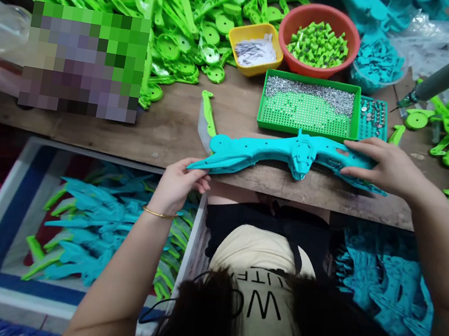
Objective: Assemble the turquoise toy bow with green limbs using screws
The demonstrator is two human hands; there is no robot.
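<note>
Left hand (179,183) pinching the pointed tip of a long teal plastic piece (282,155), grip clamped on it. Right hand (380,165) pressed over its other end, fingers curled around it. Lying lengthwise along the worktop (162,129) front edge, just before a green tray (306,130) of screws. Beyond, orange bowl (319,37).

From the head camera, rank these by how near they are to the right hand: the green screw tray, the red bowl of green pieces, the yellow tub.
Measured from the right hand, which rests on the teal toy part:
1. Green screw tray, just beyond the hand, slightly left.
2. Red bowl, behind the tray.
3. Yellow tub, farther left, beside the bowl.
</note>
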